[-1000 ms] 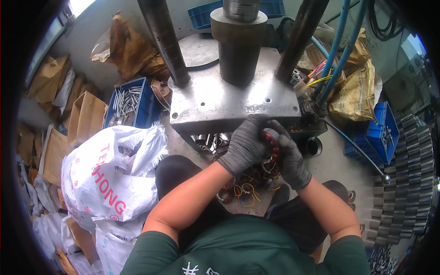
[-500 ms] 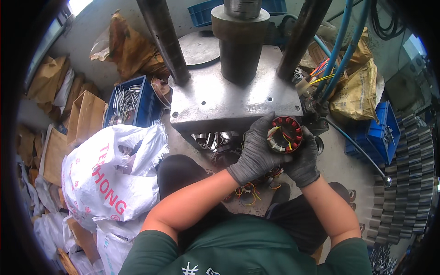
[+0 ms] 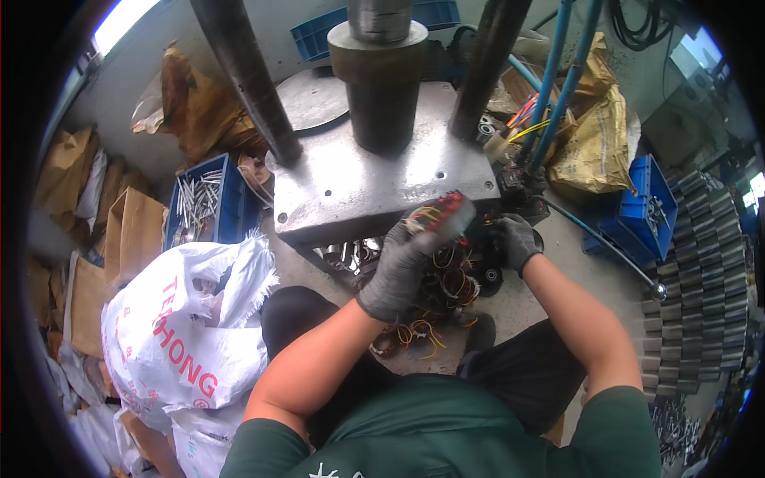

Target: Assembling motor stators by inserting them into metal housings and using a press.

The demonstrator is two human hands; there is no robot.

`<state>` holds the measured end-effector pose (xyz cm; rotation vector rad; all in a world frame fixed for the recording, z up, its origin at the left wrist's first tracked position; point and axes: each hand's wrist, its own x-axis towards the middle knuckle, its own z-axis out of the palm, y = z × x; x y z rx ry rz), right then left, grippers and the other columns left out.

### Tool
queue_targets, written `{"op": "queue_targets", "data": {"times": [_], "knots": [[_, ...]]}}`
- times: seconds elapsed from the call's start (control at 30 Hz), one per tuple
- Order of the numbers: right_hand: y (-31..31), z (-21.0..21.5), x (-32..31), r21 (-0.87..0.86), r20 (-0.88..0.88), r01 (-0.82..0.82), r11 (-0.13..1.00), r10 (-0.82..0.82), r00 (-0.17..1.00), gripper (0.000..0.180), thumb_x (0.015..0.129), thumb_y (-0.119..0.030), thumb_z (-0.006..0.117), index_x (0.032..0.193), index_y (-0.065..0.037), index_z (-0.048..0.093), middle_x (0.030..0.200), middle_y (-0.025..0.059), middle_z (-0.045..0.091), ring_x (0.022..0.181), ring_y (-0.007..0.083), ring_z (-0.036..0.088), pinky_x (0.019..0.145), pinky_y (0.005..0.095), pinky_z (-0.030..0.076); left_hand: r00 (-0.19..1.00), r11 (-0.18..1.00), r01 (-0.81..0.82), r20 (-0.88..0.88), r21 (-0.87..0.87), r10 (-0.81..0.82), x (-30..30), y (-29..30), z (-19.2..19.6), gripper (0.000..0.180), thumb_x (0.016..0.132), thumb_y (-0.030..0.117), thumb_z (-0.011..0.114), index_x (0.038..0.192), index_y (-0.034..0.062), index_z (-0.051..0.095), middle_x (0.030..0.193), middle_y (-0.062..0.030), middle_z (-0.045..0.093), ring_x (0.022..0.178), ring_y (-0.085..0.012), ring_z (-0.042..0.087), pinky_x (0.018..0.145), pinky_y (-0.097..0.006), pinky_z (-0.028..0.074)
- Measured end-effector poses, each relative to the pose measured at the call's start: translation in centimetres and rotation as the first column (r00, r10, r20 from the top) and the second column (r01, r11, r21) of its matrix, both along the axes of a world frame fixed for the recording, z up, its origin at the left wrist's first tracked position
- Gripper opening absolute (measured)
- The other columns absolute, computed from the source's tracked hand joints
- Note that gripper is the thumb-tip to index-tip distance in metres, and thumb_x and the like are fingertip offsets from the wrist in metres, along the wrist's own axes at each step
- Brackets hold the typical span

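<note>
In my gloved left hand (image 3: 396, 271) is a motor stator (image 3: 451, 217), a metal ring with red windings and yellow and red wires. It is tilted on edge, slightly blurred, in front of the press table's front edge. My gloved right hand (image 3: 519, 240) is apart from the stator, to its right, below the table's right corner. Its fingers are curled in by dark parts; what they hold, if anything, is hidden. Below both hands lies a pile of wired stators (image 3: 456, 283), with a dark round part with a bearing-like centre (image 3: 491, 276) beside it.
The steel press table (image 3: 382, 187) stands ahead, with a thick ram (image 3: 381, 88) and two columns above. A lever with a ball end (image 3: 658, 292) juts out at right. Blue bins (image 3: 642, 215) flank the press. White sacks (image 3: 187, 319) lie left; stacked metal pieces (image 3: 697, 295) stand right.
My right hand has let go of the stator and moved down beside the table corner. My left hand has carried the stator left and tilted it. The whole view has shifted slightly.
</note>
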<state>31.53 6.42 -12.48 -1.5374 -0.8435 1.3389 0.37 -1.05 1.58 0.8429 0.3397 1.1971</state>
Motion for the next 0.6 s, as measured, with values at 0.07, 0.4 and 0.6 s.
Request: {"op": "queue_targets", "data": {"times": [0.07, 0.4, 0.6], "knots": [[2.5, -3.3, 1.9, 0.043, 0.249, -0.106, 0.993, 0.092, 0.964, 0.031, 0.093, -0.014, 0.063, 0.123, -0.007, 0.066, 0.104, 0.0087, 0.071, 0.096, 0.0218, 0.071, 0.081, 0.0370, 0.059, 0.999, 1.000, -0.012, -0.030, -0.023, 0.011, 0.2, 0.7, -1.1, 0.088, 0.085, 0.062, 0.075, 0.146, 0.0016, 0.050, 0.134, -0.0167, 0.064, 0.123, -0.0316, 0.062, 0.105, -0.046, 0.053], [6.3, -4.4, -0.2, 0.106, 0.490, -0.107, 0.989, 0.041, 0.871, 0.026, 0.084, -0.008, 0.064, 0.108, 0.000, 0.072, 0.094, 0.0129, 0.075, 0.086, 0.0214, 0.073, 0.078, 0.0343, 0.058, 0.923, 0.905, 0.088, 0.376, -0.416, 0.083, -1.7, 1.1, -0.9, 0.081, 0.091, 0.059, 0.071, 0.147, 0.0057, 0.047, 0.134, -0.0163, 0.060, 0.119, -0.0335, 0.063, 0.103, -0.052, 0.055], [5.0, -0.9, -0.5, 0.025, 0.295, -0.247, 0.969, 0.229, 0.928, 0.028, 0.085, -0.007, 0.063, 0.110, 0.002, 0.073, 0.094, 0.0091, 0.075, 0.083, 0.0168, 0.069, 0.075, 0.0334, 0.057, 0.944, 0.932, 0.079, 0.326, -0.353, 0.043, -2.1, 1.4, -1.7, 0.078, 0.093, 0.055, 0.071, 0.147, 0.0055, 0.046, 0.138, -0.0167, 0.058, 0.119, -0.0322, 0.063, 0.104, -0.050, 0.056]]}}
